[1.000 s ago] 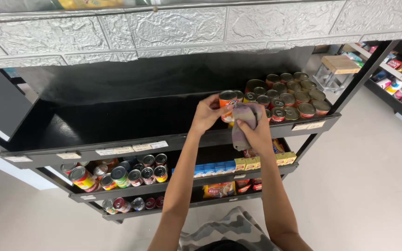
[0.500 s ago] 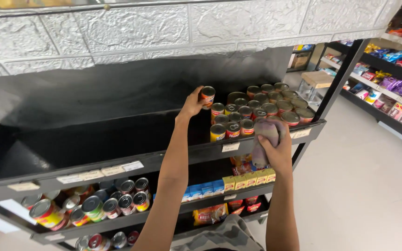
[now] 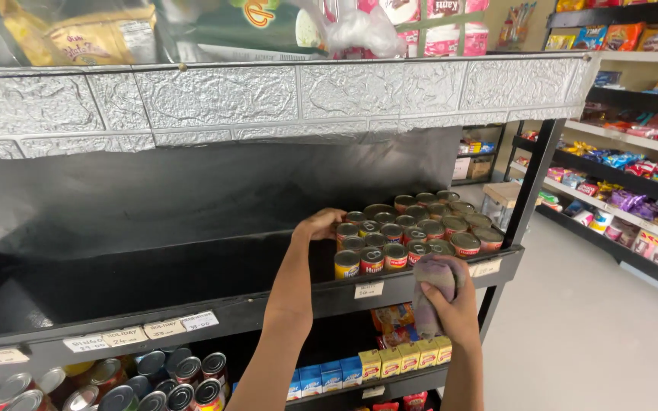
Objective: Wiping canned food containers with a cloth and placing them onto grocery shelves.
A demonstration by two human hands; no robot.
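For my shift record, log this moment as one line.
left hand: on round metal cans | right hand: holds purple-grey cloth | place: black metal shelf
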